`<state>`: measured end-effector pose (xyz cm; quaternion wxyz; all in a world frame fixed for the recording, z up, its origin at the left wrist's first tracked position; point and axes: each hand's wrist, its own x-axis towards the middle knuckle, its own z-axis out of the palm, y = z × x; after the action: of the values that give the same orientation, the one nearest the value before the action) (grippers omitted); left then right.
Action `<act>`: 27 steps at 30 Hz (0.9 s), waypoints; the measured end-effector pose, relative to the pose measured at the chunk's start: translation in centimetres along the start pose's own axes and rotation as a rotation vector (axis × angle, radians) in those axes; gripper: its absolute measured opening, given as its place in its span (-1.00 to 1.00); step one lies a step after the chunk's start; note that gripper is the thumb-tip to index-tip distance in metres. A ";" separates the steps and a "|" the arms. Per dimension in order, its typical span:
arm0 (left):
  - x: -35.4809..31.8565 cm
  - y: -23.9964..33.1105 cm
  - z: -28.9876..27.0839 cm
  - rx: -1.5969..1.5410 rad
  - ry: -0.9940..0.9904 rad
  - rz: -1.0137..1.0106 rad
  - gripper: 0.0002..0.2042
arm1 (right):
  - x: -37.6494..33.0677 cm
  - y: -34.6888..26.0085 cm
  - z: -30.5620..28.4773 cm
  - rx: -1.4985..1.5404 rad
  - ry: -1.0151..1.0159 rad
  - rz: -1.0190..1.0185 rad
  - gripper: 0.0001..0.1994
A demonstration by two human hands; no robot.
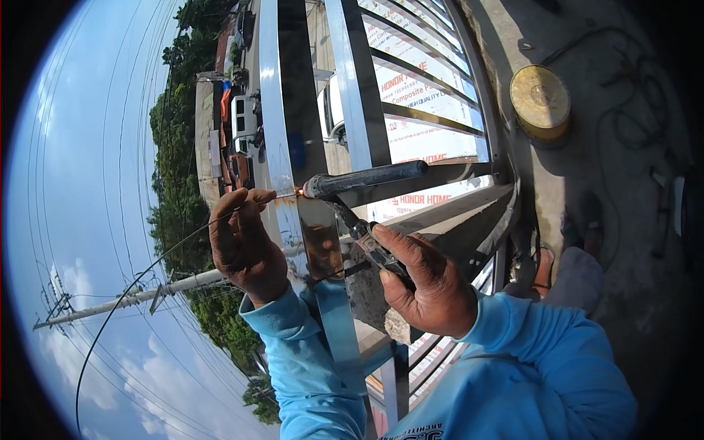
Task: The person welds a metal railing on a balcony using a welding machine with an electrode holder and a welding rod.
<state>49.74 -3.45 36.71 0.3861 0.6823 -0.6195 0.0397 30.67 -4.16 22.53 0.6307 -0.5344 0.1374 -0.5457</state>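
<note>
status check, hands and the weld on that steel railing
Left hand pinches thin filler rod at steel railing post. Right hand grips welding torch, tip at joint. Nothing blocking.

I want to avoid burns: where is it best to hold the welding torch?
Hold the welding torch by its lower handle, from the right, where the right hand grips now. The glowing tip points left at the steel post.

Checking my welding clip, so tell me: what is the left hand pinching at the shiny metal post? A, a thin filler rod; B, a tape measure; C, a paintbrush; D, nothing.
A: the left hand pinches a thin filler rod whose tip meets the torch at the post.
</note>
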 end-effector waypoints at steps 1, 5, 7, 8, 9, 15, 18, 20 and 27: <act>0.0 0.1 0.0 0.000 -0.002 -0.005 -0.81 | 0.0 0.0 0.1 0.024 -0.002 0.002 -0.40; 0.0 -0.1 -0.2 -0.002 0.000 -0.014 -0.81 | -0.1 0.0 0.0 0.007 -0.015 0.004 -0.39; 0.0 0.0 -0.2 -0.007 -0.007 -0.007 -0.81 | -0.1 0.0 0.0 0.002 -0.018 0.010 -0.39; 0.0 0.0 -0.2 -0.007 -0.008 -0.007 -0.81 | -0.1 0.0 0.0 0.001 -0.017 0.010 -0.39; 0.0 -0.1 -0.3 0.008 -0.010 -0.002 -0.81 | -0.2 -0.1 -0.1 0.013 -0.030 0.026 -0.38; 0.1 0.0 -0.3 0.027 -0.009 -0.006 -0.80 | -0.2 -0.2 -0.1 0.041 -0.050 0.065 -0.38; 0.2 0.1 -0.3 0.001 -0.004 -0.006 -0.80 | -0.3 -0.2 -0.1 0.030 -0.058 0.079 -0.39; 0.2 0.0 -0.3 -0.016 0.003 -0.009 -0.80 | -0.2 -0.2 0.0 0.023 -0.059 0.079 -0.39; 0.3 0.0 -0.2 0.039 0.000 -0.007 -0.82 | 0.3 -0.3 0.1 0.006 0.009 -0.011 -0.30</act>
<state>49.85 -3.59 36.99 0.3730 0.6918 -0.6162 0.0507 30.72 -4.30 22.90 0.6288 -0.5305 0.1357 -0.5521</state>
